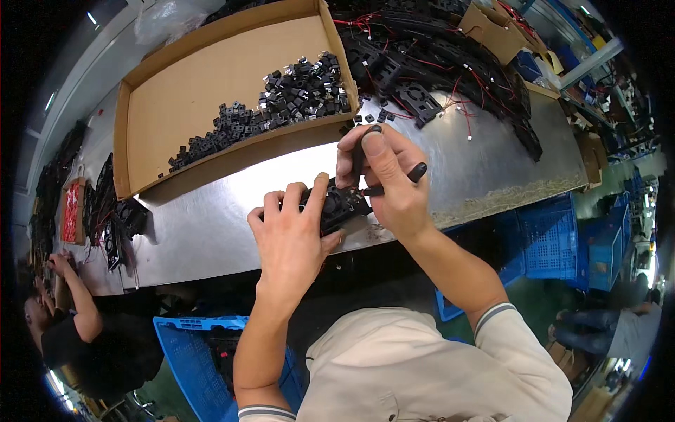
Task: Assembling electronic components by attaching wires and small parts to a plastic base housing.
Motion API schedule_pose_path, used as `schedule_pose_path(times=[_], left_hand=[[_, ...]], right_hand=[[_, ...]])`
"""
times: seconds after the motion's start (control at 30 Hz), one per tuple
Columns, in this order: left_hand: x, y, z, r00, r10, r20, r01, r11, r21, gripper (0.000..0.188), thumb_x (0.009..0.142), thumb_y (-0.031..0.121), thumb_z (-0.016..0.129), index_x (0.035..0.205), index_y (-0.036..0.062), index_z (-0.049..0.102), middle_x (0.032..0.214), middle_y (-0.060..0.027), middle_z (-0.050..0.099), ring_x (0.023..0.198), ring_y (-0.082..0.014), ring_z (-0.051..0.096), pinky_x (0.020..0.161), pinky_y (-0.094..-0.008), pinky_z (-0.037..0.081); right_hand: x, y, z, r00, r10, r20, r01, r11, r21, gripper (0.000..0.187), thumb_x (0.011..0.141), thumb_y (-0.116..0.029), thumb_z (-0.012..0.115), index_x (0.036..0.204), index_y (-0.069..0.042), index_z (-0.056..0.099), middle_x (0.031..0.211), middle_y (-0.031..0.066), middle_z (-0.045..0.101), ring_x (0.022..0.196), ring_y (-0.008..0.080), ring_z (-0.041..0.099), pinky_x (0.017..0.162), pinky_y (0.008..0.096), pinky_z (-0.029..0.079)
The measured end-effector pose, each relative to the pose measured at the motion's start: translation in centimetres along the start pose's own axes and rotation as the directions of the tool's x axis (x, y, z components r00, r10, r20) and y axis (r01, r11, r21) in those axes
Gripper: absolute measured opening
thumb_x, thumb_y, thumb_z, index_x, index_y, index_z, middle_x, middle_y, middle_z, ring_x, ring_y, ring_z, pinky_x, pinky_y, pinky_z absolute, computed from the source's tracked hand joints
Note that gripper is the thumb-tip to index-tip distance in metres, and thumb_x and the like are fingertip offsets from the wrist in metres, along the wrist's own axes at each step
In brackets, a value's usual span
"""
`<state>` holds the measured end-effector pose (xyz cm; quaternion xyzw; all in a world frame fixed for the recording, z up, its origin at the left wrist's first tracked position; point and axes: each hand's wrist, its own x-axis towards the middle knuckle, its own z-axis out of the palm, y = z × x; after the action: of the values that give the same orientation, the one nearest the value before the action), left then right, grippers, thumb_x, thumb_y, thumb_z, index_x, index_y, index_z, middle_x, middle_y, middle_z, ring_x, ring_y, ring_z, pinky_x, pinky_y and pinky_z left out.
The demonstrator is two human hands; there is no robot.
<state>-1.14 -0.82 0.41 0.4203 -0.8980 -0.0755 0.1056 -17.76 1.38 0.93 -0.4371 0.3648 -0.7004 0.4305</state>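
My left hand (288,228) grips a black plastic part (341,204) near the table's front edge, fingers over its left side and thumb along the near side. In my right hand (394,179) is a pair of black-handled pliers (417,173), the two handle ends sticking out of the grip. Their jaws reach toward the right end of the part; whether they touch it is hard to make out. Just beyond the right hand, several small black square pieces (369,118) lie loose on the table.
A shallow cardboard tray (190,77) beyond my hands holds a heap of small black pieces. Black plastic assemblies with red wires (422,105) pile up at the far right. Blue crates (548,243) stand right of and below the metal table (485,165). Another person (84,316) works at left.
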Motion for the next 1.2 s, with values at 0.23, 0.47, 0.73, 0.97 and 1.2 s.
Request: schedule_pose_path(times=[0.23,0.47,0.73,0.97,1.2], left_hand=[[0.5,-0.5,0.0,1.000,0.011,0.007,-0.011,1.000,-0.014,0.081,0.067,0.028,0.087,0.139,0.0208,0.052,0.117,-0.0068,0.058,0.107,-0.0303,0.055,0.091,-0.0489,0.040],[1.4,-1.5,0.2,0.983,-0.081,0.164,0.109,0.979,-0.170,0.078,0.071,0.031,0.084,0.142,0.0176,0.054,0.120,-0.0092,0.060,0.110,-0.0312,0.056,0.092,-0.0471,0.045],[1.2,-1.0,-0.2,0.984,-0.093,0.150,0.114,0.983,-0.143,0.079,0.072,0.032,0.084,0.143,0.0190,0.053,0.120,-0.0087,0.059,0.110,-0.0312,0.056,0.093,-0.0467,0.045],[1.2,-1.0,-0.3,0.983,-0.096,0.156,0.117,0.984,-0.134,0.079,0.072,0.032,0.084,0.143,0.0199,0.052,0.121,-0.0081,0.059,0.112,-0.0314,0.055,0.093,-0.0470,0.044],[1.1,-1.4,0.2,0.993,-0.057,0.100,0.071,0.987,-0.146,0.079,0.068,0.030,0.086,0.140,0.0178,0.053,0.115,-0.0080,0.059,0.105,-0.0320,0.057,0.087,-0.0486,0.044]], right_hand=[[-1.1,0.6,0.2,0.997,-0.055,-0.051,0.053,0.998,-0.031,0.046,0.102,-0.046,0.053,0.100,0.000,0.056,0.081,0.0089,0.054,0.070,0.0163,0.054,0.060,0.0294,0.045],[-4.0,2.2,-0.7,0.944,-0.329,-0.001,0.329,0.944,-0.028,0.058,0.097,-0.060,0.050,0.100,-0.002,0.052,0.078,0.0104,0.052,0.065,0.0210,0.054,0.064,0.0346,0.047],[-2.7,-0.1,-1.4,0.983,-0.177,0.050,0.175,0.983,0.048,0.049,0.102,-0.045,0.053,0.113,0.003,0.050,0.090,0.0169,0.057,0.080,0.0244,0.059,0.073,0.0385,0.052],[-2.8,0.7,-0.7,0.986,-0.165,0.027,0.166,0.986,-0.028,0.048,0.102,-0.043,0.054,0.114,0.003,0.050,0.094,0.0172,0.057,0.085,0.0235,0.059,0.075,0.0381,0.053],[-2.8,0.7,-0.4,0.983,-0.175,0.060,0.179,0.982,-0.059,0.050,0.102,-0.047,0.052,0.107,0.003,0.050,0.086,0.0156,0.055,0.074,0.0202,0.055,0.069,0.0349,0.049]])
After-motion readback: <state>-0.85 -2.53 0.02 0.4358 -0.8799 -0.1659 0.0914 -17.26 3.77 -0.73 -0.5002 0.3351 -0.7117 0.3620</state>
